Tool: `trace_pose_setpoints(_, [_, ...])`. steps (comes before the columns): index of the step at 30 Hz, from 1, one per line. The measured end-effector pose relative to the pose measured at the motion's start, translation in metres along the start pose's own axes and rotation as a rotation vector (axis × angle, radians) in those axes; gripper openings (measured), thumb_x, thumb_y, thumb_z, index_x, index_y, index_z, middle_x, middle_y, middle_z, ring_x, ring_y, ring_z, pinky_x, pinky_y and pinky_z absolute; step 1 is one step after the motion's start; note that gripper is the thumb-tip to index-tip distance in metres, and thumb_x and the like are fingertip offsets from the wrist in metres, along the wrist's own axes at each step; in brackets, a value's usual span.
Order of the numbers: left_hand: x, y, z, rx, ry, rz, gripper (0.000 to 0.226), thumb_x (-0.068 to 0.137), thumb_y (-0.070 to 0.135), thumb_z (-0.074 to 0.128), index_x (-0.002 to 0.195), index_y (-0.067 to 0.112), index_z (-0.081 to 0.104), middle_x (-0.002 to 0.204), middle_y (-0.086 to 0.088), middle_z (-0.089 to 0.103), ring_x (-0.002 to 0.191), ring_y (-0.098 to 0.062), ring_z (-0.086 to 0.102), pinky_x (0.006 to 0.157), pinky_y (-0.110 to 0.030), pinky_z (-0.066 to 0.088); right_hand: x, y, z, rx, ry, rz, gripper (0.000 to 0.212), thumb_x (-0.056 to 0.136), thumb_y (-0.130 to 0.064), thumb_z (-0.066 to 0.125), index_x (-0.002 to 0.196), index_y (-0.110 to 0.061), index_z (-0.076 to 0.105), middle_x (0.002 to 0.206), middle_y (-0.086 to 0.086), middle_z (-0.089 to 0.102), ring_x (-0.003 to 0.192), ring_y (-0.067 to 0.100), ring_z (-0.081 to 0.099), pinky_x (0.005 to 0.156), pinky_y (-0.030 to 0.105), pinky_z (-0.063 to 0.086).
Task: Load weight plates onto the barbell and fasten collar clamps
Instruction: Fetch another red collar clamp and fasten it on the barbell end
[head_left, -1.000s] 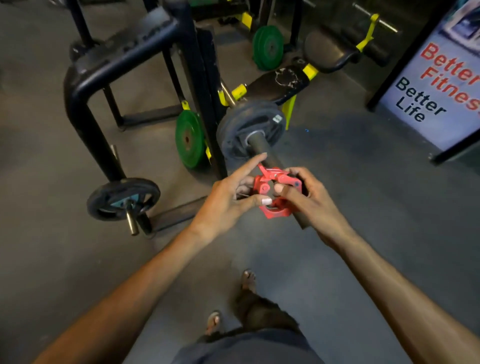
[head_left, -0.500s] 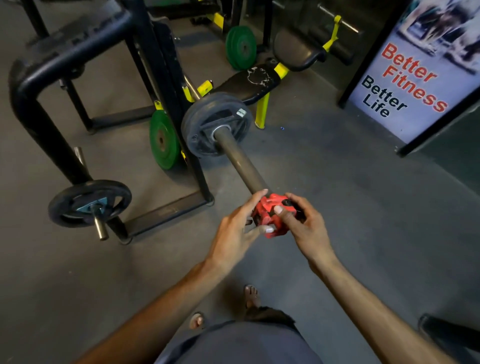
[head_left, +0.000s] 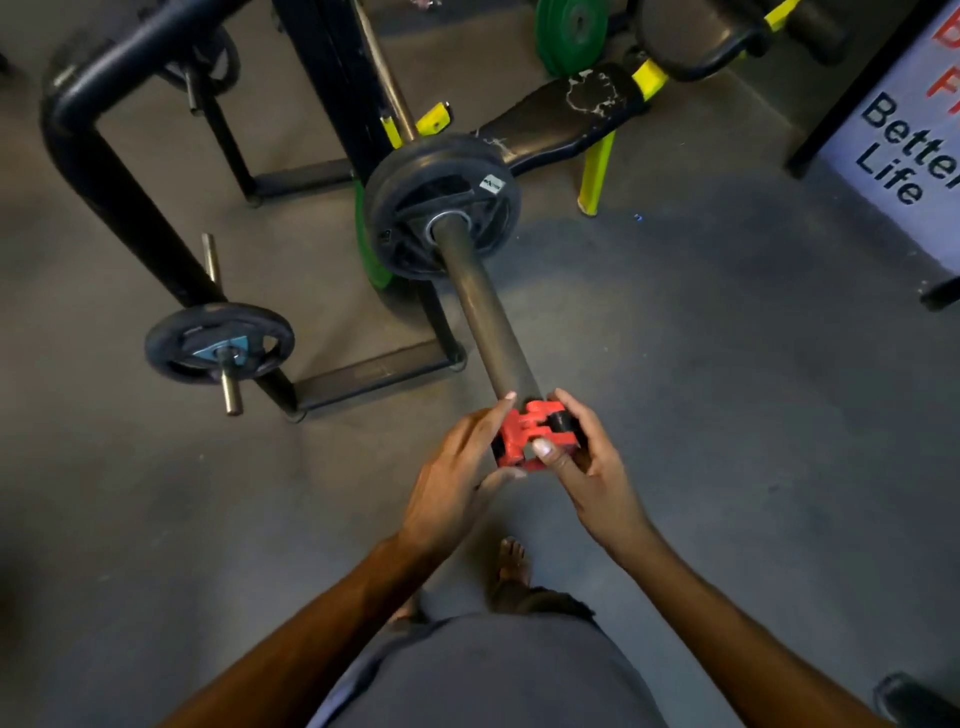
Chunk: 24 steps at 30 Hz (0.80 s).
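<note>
At far left a small plate (head_left: 218, 343) sits on a peg of the rack (head_left: 104, 171). One black weight plate (head_left: 441, 202) is seated on the barbell sleeve (head_left: 483, 312), well apart from its near end. At that end the left hand (head_left: 452, 473) pinches the red collar clamp (head_left: 530, 434) between index finger and thumb, and the right hand (head_left: 592, 473) wraps it, thumb on top. Clamping is the step in hand. Next, I judge, the collar must slide up against the plate and its lever be pressed closed.

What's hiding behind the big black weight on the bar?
A green plate peeks out behind the black plate, beside the rack post. Most of the green plate is covered.
</note>
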<state>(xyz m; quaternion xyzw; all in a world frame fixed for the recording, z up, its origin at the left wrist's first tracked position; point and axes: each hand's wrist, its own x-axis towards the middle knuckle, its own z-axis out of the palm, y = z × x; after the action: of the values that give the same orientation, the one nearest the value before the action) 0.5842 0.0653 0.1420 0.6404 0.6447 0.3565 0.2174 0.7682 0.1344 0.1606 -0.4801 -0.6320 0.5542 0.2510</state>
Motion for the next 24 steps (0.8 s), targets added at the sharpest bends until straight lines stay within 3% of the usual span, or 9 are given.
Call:
trace_pose_setpoints(2, [0.003, 0.0, 0.007, -0.006, 0.016, -0.049, 0.085, 0.09, 0.045, 0.066, 0.156, 0.04, 0.012, 0.142, 0.0, 0.044, 0.125, -0.013, 0.051, 0.1, -0.025, 0.047, 0.005, 0.003, -0.003, -0.034, -0.028, -0.018, 0.067, 0.096, -0.036, 0.067, 0.156, -0.032, 0.037, 0.15, -0.012, 0.049, 0.134, -0.003, 0.051, 0.109, 0.019, 0.045])
trace_pose_setpoints(5, [0.012, 0.003, 0.012, -0.014, 0.072, -0.089, 0.087, 0.088, 0.04, 0.072, 0.157, 0.034, 0.018, 0.137, 0.002, 0.042, 0.12, -0.014, 0.056, 0.097, -0.027, 0.05, 0.019, 0.004, -0.005, 0.037, -0.009, -0.008, 0.065, 0.097, -0.03, 0.066, 0.155, -0.024, 0.038, 0.143, -0.011, 0.053, 0.125, -0.016, 0.052, 0.1, 0.008, 0.044])
trace_pose_setpoints(9, [0.024, -0.001, 0.009, -0.084, 0.114, -0.15, 0.081, 0.081, 0.04, 0.077, 0.15, 0.019, 0.039, 0.136, 0.004, 0.05, 0.12, -0.014, 0.057, 0.099, -0.033, 0.052, 0.036, 0.002, -0.002, 0.101, -0.048, -0.018, 0.058, 0.096, -0.036, 0.067, 0.148, -0.019, 0.049, 0.135, -0.003, 0.066, 0.121, 0.002, 0.064, 0.101, 0.019, 0.05])
trace_pose_setpoints(12, [0.033, -0.011, 0.003, -0.258, 0.089, -0.313, 0.087, 0.077, 0.033, 0.081, 0.152, 0.019, 0.039, 0.132, 0.001, 0.063, 0.115, -0.011, 0.065, 0.094, -0.025, 0.054, 0.059, 0.001, -0.001, 0.116, -0.03, 0.011, 0.058, 0.091, -0.053, 0.066, 0.139, -0.022, 0.058, 0.126, -0.002, 0.072, 0.116, 0.011, 0.068, 0.1, 0.03, 0.054])
trace_pose_setpoints(15, [0.039, -0.01, -0.001, -0.724, 0.015, -0.548, 0.074, 0.089, 0.017, 0.072, 0.153, 0.02, 0.037, 0.121, -0.006, 0.073, 0.111, -0.02, 0.069, 0.092, -0.04, 0.058, 0.086, -0.008, 0.002, 0.278, -0.058, 0.11, 0.039, 0.096, -0.034, 0.068, 0.13, -0.015, 0.064, 0.119, 0.003, 0.074, 0.11, 0.014, 0.071, 0.097, 0.034, 0.055])
trace_pose_setpoints(17, [0.049, -0.01, -0.003, -0.929, 0.062, -0.646, 0.052, 0.097, 0.023, 0.062, 0.147, 0.017, 0.047, 0.127, -0.012, 0.069, 0.114, -0.028, 0.068, 0.091, -0.044, 0.058, 0.104, -0.014, 0.005, 0.363, -0.082, 0.181, 0.024, 0.097, -0.026, 0.068, 0.116, -0.012, 0.068, 0.109, 0.009, 0.076, 0.102, 0.022, 0.072, 0.094, 0.04, 0.055])
trace_pose_setpoints(19, [0.071, -0.012, -0.007, -0.961, 0.143, -0.715, 0.042, 0.1, 0.037, 0.054, 0.135, 0.013, 0.058, 0.125, -0.014, 0.069, 0.11, -0.03, 0.069, 0.087, -0.04, 0.059, 0.124, -0.023, 0.009, 0.364, -0.107, 0.204, 0.017, 0.096, -0.031, 0.069, 0.102, -0.015, 0.07, 0.1, 0.009, 0.076, 0.097, 0.026, 0.07, 0.091, 0.042, 0.054])
trace_pose_setpoints(22, [0.115, -0.016, -0.021, -0.928, 0.254, -0.777, 0.034, 0.102, 0.04, 0.05, 0.109, 0.01, 0.066, 0.095, -0.008, 0.074, 0.083, -0.019, 0.073, 0.07, -0.031, 0.059, 0.161, -0.041, 0.016, 0.367, -0.129, 0.244, 0.024, 0.096, -0.037, 0.068, 0.086, -0.016, 0.065, 0.095, 0.013, 0.071, 0.087, 0.024, 0.065, 0.076, 0.035, 0.053])
trace_pose_setpoints(24, [0.142, -0.021, -0.029, -0.921, 0.29, -0.779, 0.031, 0.102, 0.037, 0.052, 0.095, 0.009, 0.064, 0.071, 0.002, 0.07, 0.06, -0.01, 0.067, 0.058, -0.026, 0.057, 0.188, -0.053, 0.022, 0.365, -0.116, 0.267, 0.03, 0.093, -0.043, 0.07, 0.09, -0.013, 0.063, 0.097, 0.019, 0.072, 0.085, 0.027, 0.065, 0.073, 0.034, 0.053])
